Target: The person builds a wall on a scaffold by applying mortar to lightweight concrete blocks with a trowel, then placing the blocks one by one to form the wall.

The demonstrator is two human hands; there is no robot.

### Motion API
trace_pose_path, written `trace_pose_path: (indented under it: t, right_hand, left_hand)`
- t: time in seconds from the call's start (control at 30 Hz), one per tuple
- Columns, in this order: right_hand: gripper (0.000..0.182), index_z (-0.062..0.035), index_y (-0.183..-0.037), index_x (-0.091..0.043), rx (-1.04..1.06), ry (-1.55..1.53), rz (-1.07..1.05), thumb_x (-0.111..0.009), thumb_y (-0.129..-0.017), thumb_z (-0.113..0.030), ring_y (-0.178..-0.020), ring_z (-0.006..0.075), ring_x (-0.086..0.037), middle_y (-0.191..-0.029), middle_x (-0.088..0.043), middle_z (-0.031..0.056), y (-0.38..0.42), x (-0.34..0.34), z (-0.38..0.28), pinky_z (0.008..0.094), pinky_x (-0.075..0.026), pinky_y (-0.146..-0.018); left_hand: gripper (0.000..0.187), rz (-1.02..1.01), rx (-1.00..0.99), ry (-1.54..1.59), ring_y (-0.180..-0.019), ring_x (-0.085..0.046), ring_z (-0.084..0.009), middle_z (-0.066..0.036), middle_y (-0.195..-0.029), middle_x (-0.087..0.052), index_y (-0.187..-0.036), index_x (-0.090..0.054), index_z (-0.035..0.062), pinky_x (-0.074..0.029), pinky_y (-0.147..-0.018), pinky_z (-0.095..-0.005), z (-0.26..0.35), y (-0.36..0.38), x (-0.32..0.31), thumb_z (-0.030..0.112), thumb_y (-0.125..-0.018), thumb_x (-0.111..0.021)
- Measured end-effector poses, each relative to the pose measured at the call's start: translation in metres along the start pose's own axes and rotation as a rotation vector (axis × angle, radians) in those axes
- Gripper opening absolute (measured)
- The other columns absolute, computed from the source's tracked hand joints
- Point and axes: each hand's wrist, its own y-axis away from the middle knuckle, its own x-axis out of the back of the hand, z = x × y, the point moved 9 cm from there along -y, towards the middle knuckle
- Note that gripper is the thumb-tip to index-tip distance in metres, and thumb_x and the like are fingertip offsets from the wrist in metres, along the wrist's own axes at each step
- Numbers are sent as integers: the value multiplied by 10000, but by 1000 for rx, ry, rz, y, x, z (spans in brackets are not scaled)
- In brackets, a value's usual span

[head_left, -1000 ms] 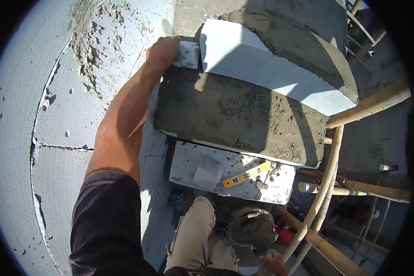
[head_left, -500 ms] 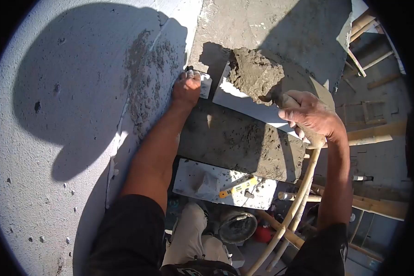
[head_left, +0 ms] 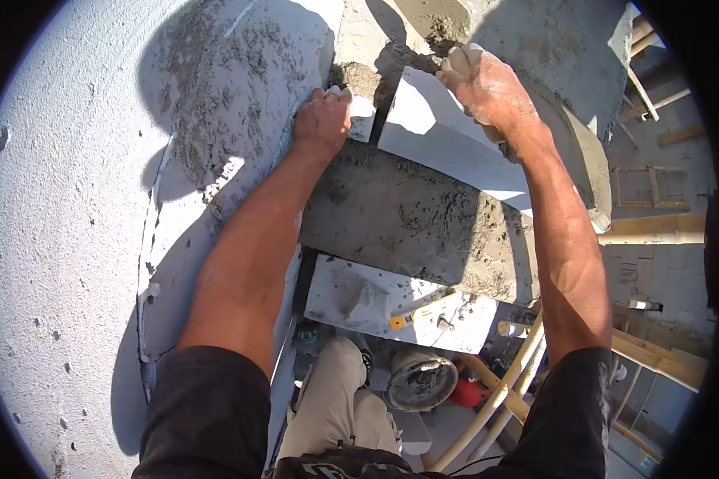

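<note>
My left hand (head_left: 321, 121) is closed on a small white block (head_left: 361, 118) beside the textured wall (head_left: 72, 215). A clump of mortar (head_left: 356, 78) sits on top of that block. My right hand (head_left: 487, 89) is wrapped round the pale handle (head_left: 466, 57) of a trowel, whose blade (head_left: 435, 20) points toward the top of the view and carries some mortar. Just below my right hand lies a long white block (head_left: 443, 148). Grey mortar (head_left: 399, 219) covers the ledge nearer to me.
A white slab (head_left: 335, 295) holds a yellow level (head_left: 419, 311). Below it stand a mortar bucket (head_left: 423, 379) and a red object (head_left: 469, 393). Bamboo poles (head_left: 655, 227) run along the right side, above a lower floor.
My right hand and the trowel have moved up and left, away from the long block. Mortar now lies on the small block at my left hand. The camera view has shifted slightly.
</note>
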Motion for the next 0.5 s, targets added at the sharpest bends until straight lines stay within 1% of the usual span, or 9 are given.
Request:
trace_pose_path:
  t: [0.07, 0.13, 0.2, 0.23, 0.27, 0.33, 0.37, 0.4, 0.5]
  right_hand:
    - [406, -12, -1143, -605, -39, -117, 105, -652, -916, -345, -824, 301, -675, -911, -681, 184, 46, 18, 23, 414, -531, -744]
    - [407, -17, -1172, -569, -140, -516, 41, -667, -923, -324, -639, 153, -613, -815, -627, 81, 111, 20, 49, 312, -502, -585]
    - [342, -21, -1157, -561, -250, -696, 67, -664, -929, -254, -558, 67, -506, -779, -563, 14, 196, 13, 87, 251, -453, -518]
    - [345, -26, -1160, -559, -283, -770, 73, -674, -920, -245, -587, 68, -512, -775, -562, 15, 245, 3, 107, 251, -461, -537]
    - [349, -30, -1163, -557, -325, -843, 87, -685, -912, -235, -617, 68, -517, -772, -561, 15, 298, -12, 126, 251, -469, -556]
    - [358, -33, -1186, -549, -527, -659, -2, -693, -894, -183, -828, 109, -573, -876, -612, 64, 417, -50, 180, 302, -504, -711]
    - [369, -24, -1198, -552, -617, -627, -47, -688, -885, -165, -830, 162, -594, -919, -646, 85, 476, -67, 194, 346, -504, -754]
    - [382, -12, -1199, -557, -584, -570, -35, -685, -874, -169, -830, 187, -613, -912, -667, 100, 530, -80, 202, 360, -502, -766]
    - [474, -30, -1217, -550, -996, -402, -281, -682, -824, -260, -899, 421, -666, -931, -666, 256, 712, -150, 238, 448, -513, -796]
  left_hand:
    - [263, -50, 6, -36, -1068, -644, -313, -106, -1118, -696, -1147, -637, 89, -567, -856, -428, 3, 0, 8, 147, -945, -479]
    - [280, -80, 20, -66, -1089, -642, -319, -107, -1158, -691, -1172, -638, 108, -565, -870, -431, 4, 1, 9, 143, -952, -469]
    - [452, -174, 47, -147, -1155, -603, -337, -111, -1223, -669, -1396, -543, 192, -542, -919, -477, 3, 1, 5, 200, -944, -541]
    - [498, -96, -85, -132, -1160, -601, -351, -135, -1251, -655, -1417, -518, 188, -527, -946, -478, -2, -2, -8, 208, -924, -587]
    - [439, -119, -128, -171, -1075, -640, -383, -170, -1244, -650, -1375, -544, 134, -528, -918, -482, 0, -2, -8, 166, -940, -498]
    - [549, -105, -318, -260, -1085, -621, -410, -208, -1200, -656, -1440, -467, 125, -517, -906, -484, -20, -16, -36, 236, -917, -591]
    - [576, -272, -223, -186, -1110, -637, -370, -210, -1239, -648, -1465, -441, 124, -520, -931, -449, -39, -28, -57, 260, -925, -589]
    - [595, -196, -419, 213, -1146, -646, -318, -186, -1269, -649, -1481, -430, 143, -517, -963, -413, -106, -73, -116, 221, -916, -599]
    - [589, -308, -237, 11, -1146, -646, -316, -184, -1268, -650, -1478, -435, 144, -517, -963, -412, -84, -37, -85, 216, -916, -596]
